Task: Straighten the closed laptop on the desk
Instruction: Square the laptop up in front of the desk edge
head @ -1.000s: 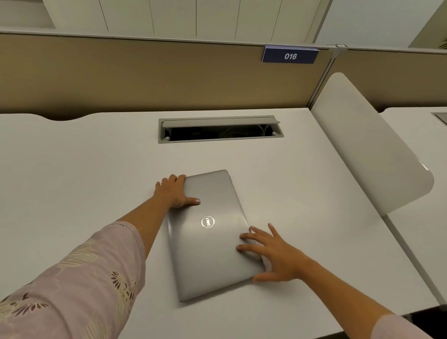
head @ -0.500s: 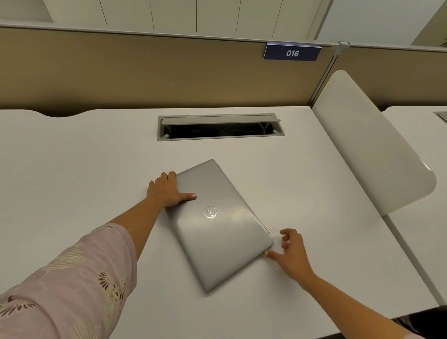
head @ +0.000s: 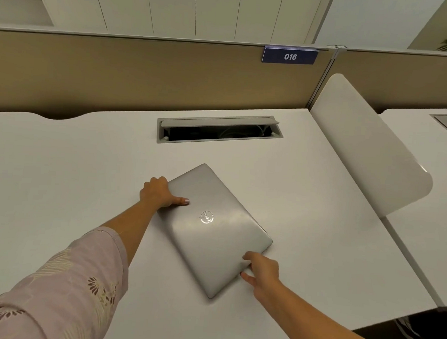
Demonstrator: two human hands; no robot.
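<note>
Both our hands on the closed laptop, which sits skewed on the white bench.

We've got the silver Dell laptop (head: 215,227) lying flat at a diagonal, one corner pointing toward the open cable tray (head: 219,129) set into the bench (head: 62,161). Our left hand (head: 157,193) clasps the far-left edge, thumb flat on the lid and fingers curled over the rim. Our right hand (head: 263,271) pinches the near-right edge close to the corner, a fingertip on top and the thumb against the side. So the laptop lies between our two grips, logo in the middle. A beige partition carries a blue "016" tag (head: 290,56).
</note>
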